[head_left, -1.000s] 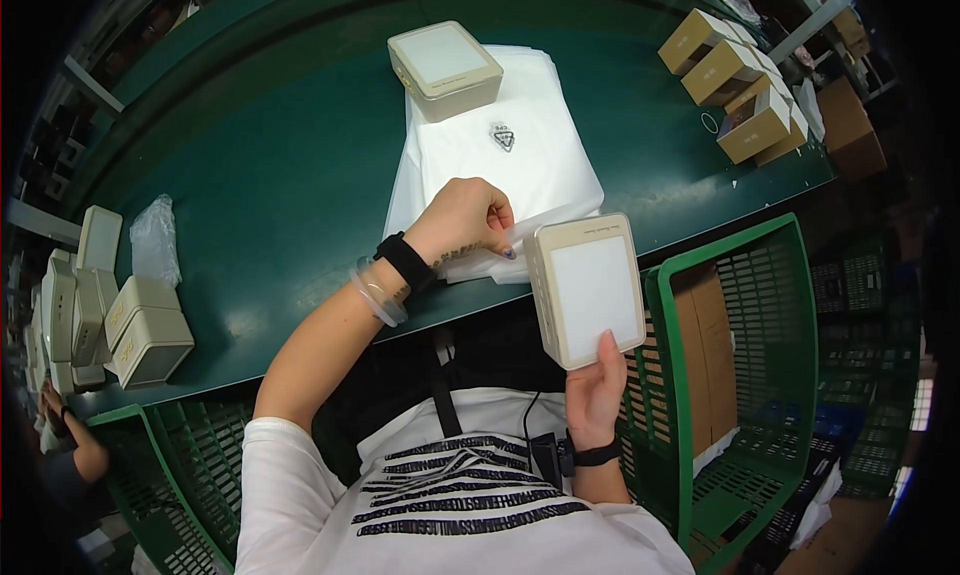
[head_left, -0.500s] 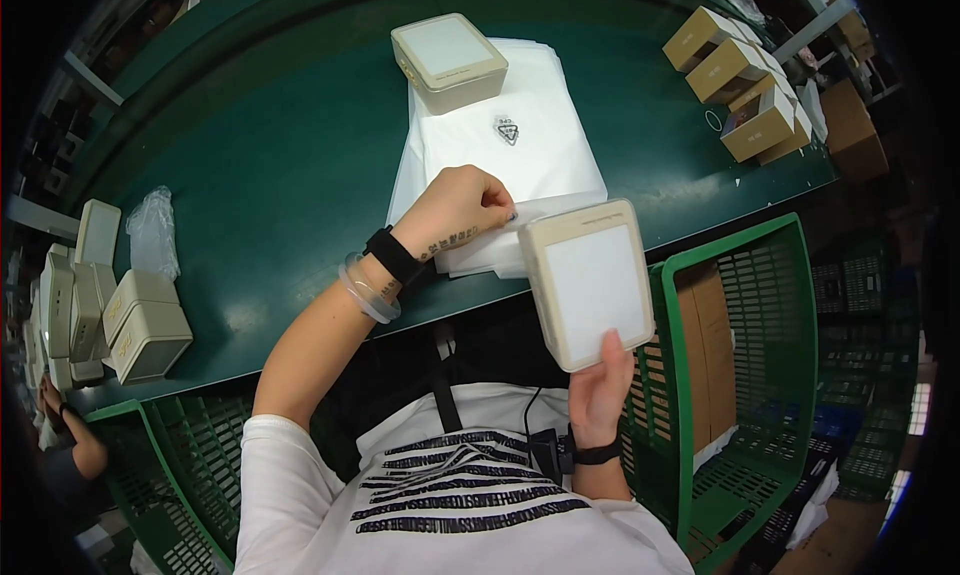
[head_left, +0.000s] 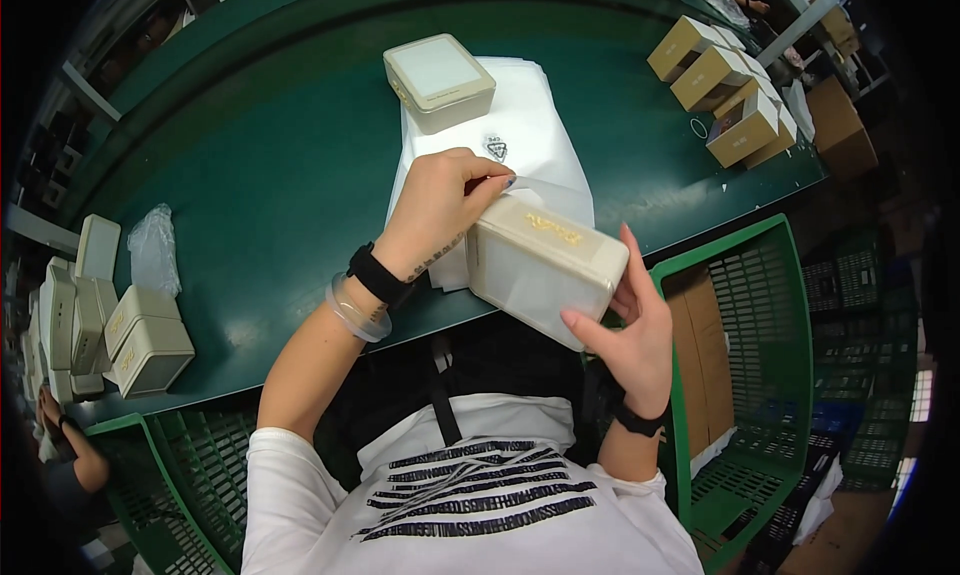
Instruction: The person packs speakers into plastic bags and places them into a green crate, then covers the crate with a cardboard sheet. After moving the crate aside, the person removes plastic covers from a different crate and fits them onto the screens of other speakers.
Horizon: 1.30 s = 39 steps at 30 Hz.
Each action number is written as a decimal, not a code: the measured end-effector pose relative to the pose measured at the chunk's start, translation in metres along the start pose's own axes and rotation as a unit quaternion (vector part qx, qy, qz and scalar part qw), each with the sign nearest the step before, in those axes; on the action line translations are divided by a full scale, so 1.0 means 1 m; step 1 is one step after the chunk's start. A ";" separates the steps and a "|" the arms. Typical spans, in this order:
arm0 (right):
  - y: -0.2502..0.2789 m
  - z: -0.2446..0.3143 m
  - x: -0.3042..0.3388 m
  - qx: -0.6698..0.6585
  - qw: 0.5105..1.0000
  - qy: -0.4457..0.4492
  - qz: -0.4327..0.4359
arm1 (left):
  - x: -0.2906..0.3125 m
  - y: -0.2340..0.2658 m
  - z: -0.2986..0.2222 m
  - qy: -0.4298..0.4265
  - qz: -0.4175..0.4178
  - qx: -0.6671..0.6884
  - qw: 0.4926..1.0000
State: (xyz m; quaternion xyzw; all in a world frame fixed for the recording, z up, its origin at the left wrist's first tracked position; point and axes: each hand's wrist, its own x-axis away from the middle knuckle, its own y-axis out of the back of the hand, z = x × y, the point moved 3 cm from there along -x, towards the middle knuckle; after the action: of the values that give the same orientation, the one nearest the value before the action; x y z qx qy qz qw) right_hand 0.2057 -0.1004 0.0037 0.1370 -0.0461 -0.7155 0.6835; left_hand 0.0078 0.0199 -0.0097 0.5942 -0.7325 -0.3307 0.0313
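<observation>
My right hand [head_left: 642,337] grips one end of a beige box-shaped device [head_left: 535,270] with rounded corners and gold lettering on its side. It is tilted over the near edge of the bench. My left hand [head_left: 435,200] pinches the thin film edge of a white plastic bag, right at the far end of the device. Whether the device's end is inside the bag I cannot tell. Under and beyond that hand lies a stack of white plastic bags [head_left: 545,110]. A second beige device [head_left: 440,80] with a pale top panel rests on the stack's far left part.
Several beige devices [head_left: 145,345] and a crumpled clear bag [head_left: 153,250] are on the green bench [head_left: 270,175] at left. Several brown-and-white cartons [head_left: 725,95] stand at the far right. Green crates [head_left: 795,325] flank me. Another person's arm [head_left: 85,460] shows at lower left.
The device in my right hand has turned from panel-up to lettered side up and moved left to my left hand. My left hand keeps pinching the bag's edge.
</observation>
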 end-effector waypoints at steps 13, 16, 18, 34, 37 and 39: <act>-0.020 -0.069 0.000 -0.448 0.859 -0.203 -0.138 | 0.005 -0.003 -0.023 -0.141 0.032 -0.033 0.989; -0.033 -0.058 -0.011 -0.296 0.942 -0.123 -0.098 | 0.002 -0.003 -0.022 -0.169 0.029 -0.031 0.985; -0.038 -0.055 -0.023 -0.370 0.912 -0.130 -0.121 | -0.001 -0.003 -0.020 -0.191 0.043 -0.031 0.980; -0.093 -0.110 -0.058 -0.189 0.979 0.024 -0.072 | 0.047 -0.037 -0.093 -0.218 0.369 0.253 0.867; -0.087 -0.092 -0.048 -0.154 0.986 0.024 -0.053 | 0.061 -0.026 -0.090 -0.205 0.420 0.285 0.837; -0.064 -0.070 -0.034 -0.127 0.991 0.012 -0.045 | 0.056 0.029 -0.100 -0.188 0.304 0.157 0.921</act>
State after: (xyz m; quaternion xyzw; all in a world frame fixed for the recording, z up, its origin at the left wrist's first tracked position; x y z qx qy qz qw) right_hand 0.1628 -0.0541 -0.0750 0.0597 0.0599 -0.7441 0.6627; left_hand 0.0103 -0.0724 0.0637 0.2673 -0.9129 -0.2913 -0.1014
